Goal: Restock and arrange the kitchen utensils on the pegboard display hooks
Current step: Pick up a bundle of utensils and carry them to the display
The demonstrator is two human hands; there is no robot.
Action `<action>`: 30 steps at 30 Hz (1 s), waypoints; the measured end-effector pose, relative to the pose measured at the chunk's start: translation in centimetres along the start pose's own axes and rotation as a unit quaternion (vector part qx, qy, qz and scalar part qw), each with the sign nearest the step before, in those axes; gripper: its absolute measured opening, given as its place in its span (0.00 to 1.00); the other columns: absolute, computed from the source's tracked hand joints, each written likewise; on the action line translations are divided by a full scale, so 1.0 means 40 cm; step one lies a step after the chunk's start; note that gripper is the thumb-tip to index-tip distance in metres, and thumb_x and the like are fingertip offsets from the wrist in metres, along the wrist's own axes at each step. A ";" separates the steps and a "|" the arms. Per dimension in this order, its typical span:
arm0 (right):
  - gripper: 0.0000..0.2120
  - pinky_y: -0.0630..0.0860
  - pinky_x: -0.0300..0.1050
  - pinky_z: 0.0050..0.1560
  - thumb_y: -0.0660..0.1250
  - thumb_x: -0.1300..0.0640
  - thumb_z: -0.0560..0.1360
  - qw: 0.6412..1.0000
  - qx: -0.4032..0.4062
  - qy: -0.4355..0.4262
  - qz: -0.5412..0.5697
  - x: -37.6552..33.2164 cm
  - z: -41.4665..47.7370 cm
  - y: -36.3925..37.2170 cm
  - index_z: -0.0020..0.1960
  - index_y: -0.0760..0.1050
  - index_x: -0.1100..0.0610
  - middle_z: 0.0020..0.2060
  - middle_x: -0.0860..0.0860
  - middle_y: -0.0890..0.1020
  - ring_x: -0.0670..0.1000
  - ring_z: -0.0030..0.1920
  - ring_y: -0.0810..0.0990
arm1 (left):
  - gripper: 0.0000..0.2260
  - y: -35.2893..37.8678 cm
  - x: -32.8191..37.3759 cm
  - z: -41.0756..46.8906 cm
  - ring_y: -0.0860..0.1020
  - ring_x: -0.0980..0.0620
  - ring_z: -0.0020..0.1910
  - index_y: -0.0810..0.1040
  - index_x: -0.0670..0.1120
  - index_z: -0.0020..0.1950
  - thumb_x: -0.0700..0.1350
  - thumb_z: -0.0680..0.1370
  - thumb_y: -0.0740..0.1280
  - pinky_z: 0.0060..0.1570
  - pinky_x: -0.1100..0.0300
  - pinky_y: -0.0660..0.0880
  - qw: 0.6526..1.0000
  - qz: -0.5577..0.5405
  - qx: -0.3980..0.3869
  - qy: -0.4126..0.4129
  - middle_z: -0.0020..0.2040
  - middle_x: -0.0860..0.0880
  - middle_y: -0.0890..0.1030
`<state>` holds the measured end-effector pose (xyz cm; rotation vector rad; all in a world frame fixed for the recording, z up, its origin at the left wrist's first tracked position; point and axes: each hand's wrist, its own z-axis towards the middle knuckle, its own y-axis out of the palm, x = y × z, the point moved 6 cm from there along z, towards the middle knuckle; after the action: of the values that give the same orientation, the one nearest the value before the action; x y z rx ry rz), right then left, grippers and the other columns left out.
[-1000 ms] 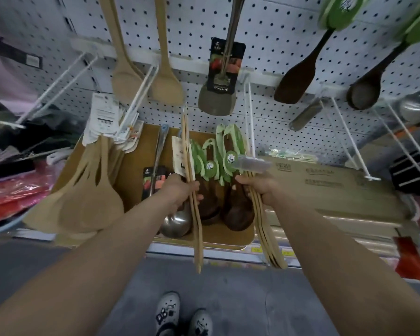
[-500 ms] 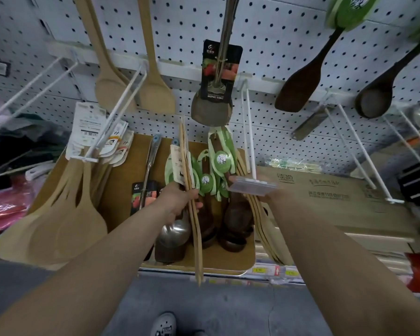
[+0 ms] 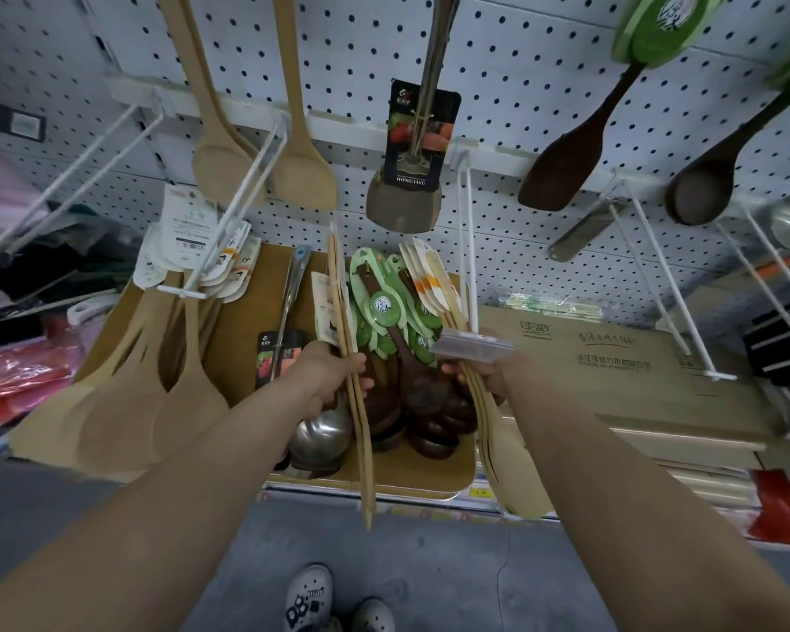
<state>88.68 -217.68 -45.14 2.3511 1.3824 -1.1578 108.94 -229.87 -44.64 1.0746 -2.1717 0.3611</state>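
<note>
By the bare centre hook, the left hand is gripping slim bamboo spatulas, the right hand is gripping a spatula bundle, apparently none hung yet.

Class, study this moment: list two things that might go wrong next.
1. The right hand grips a fanned bundle of spatulas beside the hook's label holder; one might slip or snag there.
2. The left hand holds long spatulas out over the floor; a loose grip might drop them.
</note>
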 end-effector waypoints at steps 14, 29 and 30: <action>0.12 0.79 0.45 0.44 0.54 0.67 0.82 0.985 -0.089 0.010 0.147 -0.029 -0.190 0.215 0.64 0.68 0.63 0.43 0.58 0.77 0.52 0.42 0.77 | 0.14 -0.131 0.004 -0.209 0.81 0.48 0.36 0.72 0.36 0.63 0.38 0.79 0.66 0.27 0.59 0.79 1.000 0.012 0.017 0.020 0.44 0.43 0.81; 0.11 0.80 0.39 0.36 0.59 0.69 0.80 0.978 -0.086 -0.033 0.189 -0.161 -0.213 0.702 0.62 0.72 0.65 0.41 0.58 0.75 0.52 0.39 0.76 | 0.13 -0.648 -0.001 -0.257 0.81 0.52 0.36 0.74 0.42 0.59 0.44 0.76 0.70 0.32 0.63 0.79 0.973 0.160 0.117 0.121 0.44 0.46 0.81; 0.11 0.80 0.41 0.39 0.58 0.70 0.80 0.977 -0.087 -0.034 0.190 -0.172 -0.209 0.728 0.60 0.73 0.64 0.41 0.58 0.75 0.52 0.39 0.76 | 0.13 -0.677 0.002 -0.255 0.81 0.54 0.36 0.75 0.44 0.57 0.45 0.76 0.71 0.30 0.65 0.78 0.970 0.164 0.124 0.131 0.44 0.47 0.81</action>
<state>114.71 -234.12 -41.07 2.2919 0.9132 -0.9540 134.69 -241.49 -38.44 0.7389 -2.0976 0.8933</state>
